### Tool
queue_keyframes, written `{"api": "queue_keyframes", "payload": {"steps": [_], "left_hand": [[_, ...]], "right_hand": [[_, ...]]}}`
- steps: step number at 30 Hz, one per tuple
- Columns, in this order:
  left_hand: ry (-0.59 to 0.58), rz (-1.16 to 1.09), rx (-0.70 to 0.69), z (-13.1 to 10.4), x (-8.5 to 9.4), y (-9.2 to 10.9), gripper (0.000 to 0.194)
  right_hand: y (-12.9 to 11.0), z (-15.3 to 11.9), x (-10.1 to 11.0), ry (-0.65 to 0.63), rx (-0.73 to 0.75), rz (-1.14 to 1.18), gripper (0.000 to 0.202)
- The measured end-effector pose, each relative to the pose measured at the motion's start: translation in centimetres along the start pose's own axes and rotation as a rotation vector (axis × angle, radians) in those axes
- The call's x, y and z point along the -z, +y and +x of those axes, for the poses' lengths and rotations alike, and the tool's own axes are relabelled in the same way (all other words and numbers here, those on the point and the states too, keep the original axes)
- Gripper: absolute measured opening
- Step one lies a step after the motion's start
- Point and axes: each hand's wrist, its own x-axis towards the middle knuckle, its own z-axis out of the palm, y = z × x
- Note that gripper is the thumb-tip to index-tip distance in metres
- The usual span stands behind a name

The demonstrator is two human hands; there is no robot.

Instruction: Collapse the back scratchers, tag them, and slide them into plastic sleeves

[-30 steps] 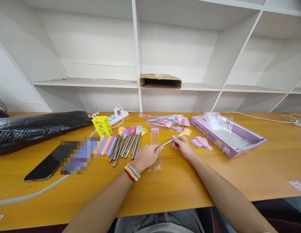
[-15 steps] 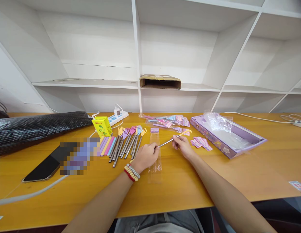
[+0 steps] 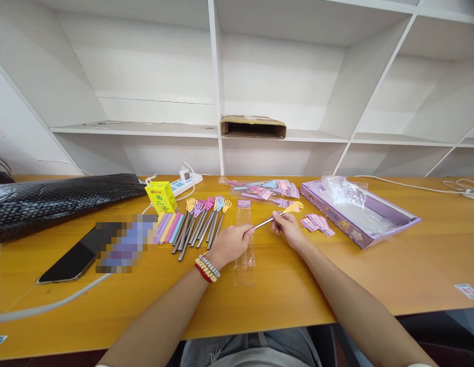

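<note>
Both my hands are closed on a back scratcher (image 3: 264, 223) with a thin metal rod and a yellow claw head. My left hand (image 3: 231, 244) wraps around its lower end, which the fingers hide. Close below the claw, the fingers of my right hand (image 3: 286, 228) pinch the rod. Under the rod a clear plastic bag (image 3: 243, 262) with a purple header card lies flat on the table. To the left, several back scratchers (image 3: 201, 224) with coloured claws lie side by side. Beside them is a row of coloured handle sleeves (image 3: 170, 228).
Bagged back scratchers (image 3: 263, 188) lie at the back. Pink cards (image 3: 317, 224) are right of my right hand, near a purple open box (image 3: 336, 219). A yellow carton (image 3: 161, 197), power strip (image 3: 187, 184), phone (image 3: 71, 257) and black wrapped roll (image 3: 69, 201) are on the left.
The yellow claw has turned about the rod from edge-on to showing its spread prongs. My hands stay in nearly the same place, and the left has shifted slightly on the rod.
</note>
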Motion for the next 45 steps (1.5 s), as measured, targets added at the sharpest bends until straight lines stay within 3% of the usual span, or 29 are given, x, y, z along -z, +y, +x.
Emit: {"api": "queue_keyframes", "payload": {"steps": [12, 24, 45], "left_hand": [[0.023, 0.075, 0.008, 0.1, -0.7, -0.2, 0.043], [0.090, 0.035, 0.027, 0.1, -1.1, -0.4, 0.031], [0.043, 0.074, 0.025, -0.1, -0.4, 0.3, 0.023]], "right_hand": [[-0.2, 0.0, 0.0, -0.006, -0.005, -0.056, 0.043], [-0.1, 0.0, 0.0, 0.000, 0.004, -0.040, 0.044], [-0.2, 0.0, -0.1, 0.019, -0.003, -0.030, 0.042]]}}
